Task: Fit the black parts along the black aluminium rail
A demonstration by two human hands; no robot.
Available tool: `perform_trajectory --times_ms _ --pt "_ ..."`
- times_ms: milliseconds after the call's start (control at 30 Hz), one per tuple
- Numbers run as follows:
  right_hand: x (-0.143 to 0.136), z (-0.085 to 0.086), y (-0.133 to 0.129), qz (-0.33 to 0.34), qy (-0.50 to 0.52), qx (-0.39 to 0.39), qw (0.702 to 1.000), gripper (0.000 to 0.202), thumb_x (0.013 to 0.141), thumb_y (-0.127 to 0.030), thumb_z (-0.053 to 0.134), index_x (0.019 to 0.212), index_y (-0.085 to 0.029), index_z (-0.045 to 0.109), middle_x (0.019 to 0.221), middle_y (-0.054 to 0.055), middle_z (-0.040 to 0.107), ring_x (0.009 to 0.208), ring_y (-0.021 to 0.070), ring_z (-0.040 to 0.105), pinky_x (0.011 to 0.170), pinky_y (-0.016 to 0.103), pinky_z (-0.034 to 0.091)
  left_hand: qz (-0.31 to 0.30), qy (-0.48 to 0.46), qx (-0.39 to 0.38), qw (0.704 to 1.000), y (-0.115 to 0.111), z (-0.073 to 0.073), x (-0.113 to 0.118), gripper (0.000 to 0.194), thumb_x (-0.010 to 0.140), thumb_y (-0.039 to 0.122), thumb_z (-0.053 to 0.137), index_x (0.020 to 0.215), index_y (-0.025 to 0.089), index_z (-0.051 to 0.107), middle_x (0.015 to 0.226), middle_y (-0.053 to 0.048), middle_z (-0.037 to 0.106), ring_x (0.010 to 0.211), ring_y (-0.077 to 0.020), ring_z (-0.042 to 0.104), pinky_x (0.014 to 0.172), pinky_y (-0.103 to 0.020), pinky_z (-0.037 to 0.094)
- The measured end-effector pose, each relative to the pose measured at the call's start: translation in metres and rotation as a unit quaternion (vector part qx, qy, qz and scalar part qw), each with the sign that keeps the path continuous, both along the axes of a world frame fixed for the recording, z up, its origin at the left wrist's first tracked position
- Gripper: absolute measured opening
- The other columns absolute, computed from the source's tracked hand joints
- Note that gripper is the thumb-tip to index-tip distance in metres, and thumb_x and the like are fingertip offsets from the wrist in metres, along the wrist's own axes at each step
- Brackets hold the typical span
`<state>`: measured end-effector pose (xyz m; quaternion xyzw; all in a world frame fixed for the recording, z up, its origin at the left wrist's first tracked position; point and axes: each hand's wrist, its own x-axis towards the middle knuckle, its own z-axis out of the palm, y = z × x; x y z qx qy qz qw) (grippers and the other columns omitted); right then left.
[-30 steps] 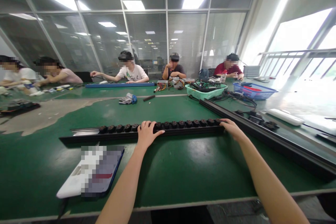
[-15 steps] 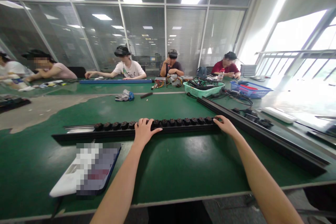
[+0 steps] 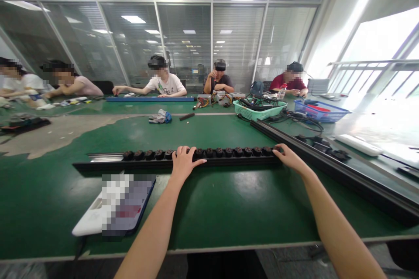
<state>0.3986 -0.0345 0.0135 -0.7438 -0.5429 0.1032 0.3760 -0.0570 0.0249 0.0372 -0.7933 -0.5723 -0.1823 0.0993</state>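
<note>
A long black rail [image 3: 153,165] lies crosswise on the green table, holding a row of round black modules [image 3: 229,152] that look like sockets. At its left end a bare silvery channel [image 3: 104,157] shows. My left hand [image 3: 183,163] is closed over the rail near its middle, thumb on the near side and fingers over the modules. At the right end of the row, my right hand [image 3: 288,157] grips the rail by the last module, its fingertips partly hidden.
A second long black rail [image 3: 343,183] slants along the right. Left of my forearm lie a phone [image 3: 137,205] and a white device [image 3: 88,220]. Farther back are a grey-blue glove [image 3: 160,117], a green basket [image 3: 258,113] of cables and a blue basket [image 3: 322,113]. Several people sit opposite.
The whole view has shifted slightly, so everything appears a little farther right. Both hands keep their places on the rail, with no clear movement along it.
</note>
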Motion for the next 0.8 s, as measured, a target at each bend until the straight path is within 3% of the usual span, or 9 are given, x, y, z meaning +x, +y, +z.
perform_trajectory --times_ms 367,600,700,800 --pt "-0.007 -0.006 0.008 -0.056 -0.070 -0.040 0.995 0.033 0.092 -0.046 0.053 0.117 -0.028 0.066 0.096 0.008 0.075 0.099 0.0313 0.068 0.092 0.049 0.048 0.002 -0.013 0.019 1.000 0.002 -0.003 0.003 0.063 0.090 0.075 0.051 0.130 0.028 0.064 0.131 -0.014 0.061 0.128 -0.0334 0.045 0.105 -0.048 0.038" --pt "-0.013 0.000 0.003 -0.063 -0.120 -0.105 0.985 0.048 0.099 -0.049 0.040 0.134 -0.023 0.058 0.115 0.016 0.073 0.110 0.0374 0.066 0.100 0.061 0.041 -0.007 -0.023 0.012 1.000 0.002 -0.003 0.004 0.065 0.090 0.074 0.053 0.131 0.026 0.064 0.132 -0.015 0.060 0.128 -0.0348 0.043 0.105 -0.050 0.036" --pt "-0.016 -0.005 0.002 -0.049 -0.155 -0.095 0.982 0.051 0.100 -0.044 0.036 0.138 -0.015 0.055 0.121 0.022 0.069 0.113 0.0383 0.064 0.103 0.058 0.041 -0.011 -0.023 0.012 1.000 0.002 -0.003 0.005 0.065 0.091 0.073 0.051 0.132 0.025 0.064 0.132 -0.016 0.060 0.129 -0.0349 0.043 0.106 -0.050 0.036" --pt "-0.020 -0.016 0.001 -0.056 -0.153 -0.031 0.986 0.054 0.101 -0.041 0.035 0.143 -0.011 0.050 0.124 0.024 0.067 0.117 0.0364 0.063 0.104 0.051 0.043 -0.010 -0.021 0.011 1.000 0.002 -0.004 0.005 0.067 0.090 0.074 0.052 0.132 0.024 0.063 0.132 -0.016 0.059 0.128 -0.0350 0.042 0.106 -0.050 0.036"
